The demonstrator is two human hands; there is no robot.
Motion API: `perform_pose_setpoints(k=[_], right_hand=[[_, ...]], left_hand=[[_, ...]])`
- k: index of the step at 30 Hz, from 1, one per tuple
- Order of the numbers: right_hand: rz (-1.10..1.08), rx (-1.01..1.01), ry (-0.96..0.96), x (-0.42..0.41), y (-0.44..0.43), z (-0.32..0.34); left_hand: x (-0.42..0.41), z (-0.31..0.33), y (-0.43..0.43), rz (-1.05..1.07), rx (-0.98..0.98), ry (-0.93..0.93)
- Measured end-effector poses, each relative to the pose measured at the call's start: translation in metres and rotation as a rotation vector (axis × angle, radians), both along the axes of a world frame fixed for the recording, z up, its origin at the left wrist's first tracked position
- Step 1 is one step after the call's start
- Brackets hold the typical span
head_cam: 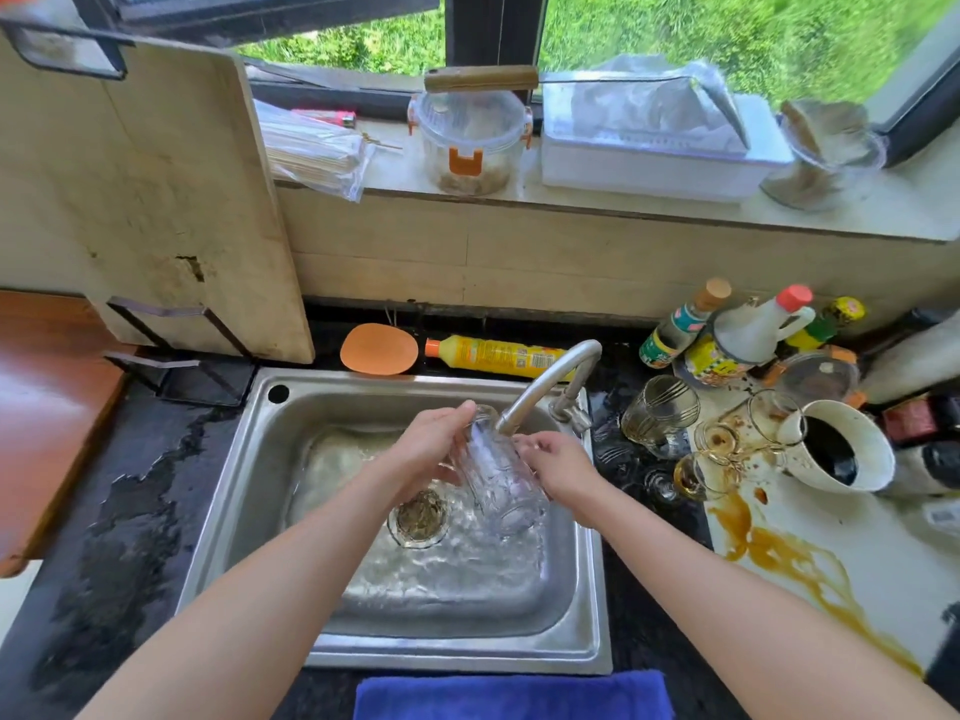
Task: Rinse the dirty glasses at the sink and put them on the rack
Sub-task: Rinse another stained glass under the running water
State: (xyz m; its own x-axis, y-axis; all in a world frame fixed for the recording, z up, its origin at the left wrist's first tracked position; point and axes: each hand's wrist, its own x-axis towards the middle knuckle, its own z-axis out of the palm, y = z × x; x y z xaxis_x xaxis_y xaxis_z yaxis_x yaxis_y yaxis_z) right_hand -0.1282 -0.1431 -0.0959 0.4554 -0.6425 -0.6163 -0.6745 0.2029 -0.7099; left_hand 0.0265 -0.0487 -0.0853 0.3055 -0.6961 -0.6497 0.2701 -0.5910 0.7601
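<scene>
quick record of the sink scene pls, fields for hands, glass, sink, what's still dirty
left hand: grips glass from its left side
right hand: holds glass on its right side
glass: clear, tilted under the tap spout
sink: water pooled in the basin
still dirty: stained glasses right of sink, by a brown spill

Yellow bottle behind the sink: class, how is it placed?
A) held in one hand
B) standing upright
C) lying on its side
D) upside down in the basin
C: the yellow bottle lies on its side behind the sink, with its orange cap pointing left and no hand on it.
</scene>
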Motion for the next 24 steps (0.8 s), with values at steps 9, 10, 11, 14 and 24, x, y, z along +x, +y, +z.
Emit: perform_pose_setpoints(k=[9,10,11,14,24], right_hand=[[0.317,-0.624,0.067,-0.010,0.008,0.007],[0.345,-0.654,0.060,-0.013,0.009,0.005],[0.363,-0.677,0.053,-0.015,0.011,0.004],[0.372,-0.717,-0.009,-0.015,0.011,0.003],[0.243,-0.023,-0.194,-0.002,0.017,0.023]], left_hand=[[-0.015,-0.002,-0.020,0.128,0.155,0.132],[-0.011,-0.003,-0.016,0.125,0.176,0.178],[-0.007,-0.005,-0.012,0.122,0.200,0.208],[-0.010,-0.009,0.003,0.089,0.224,0.259],[-0.030,-0.022,0.018,0.127,0.012,-0.444]])
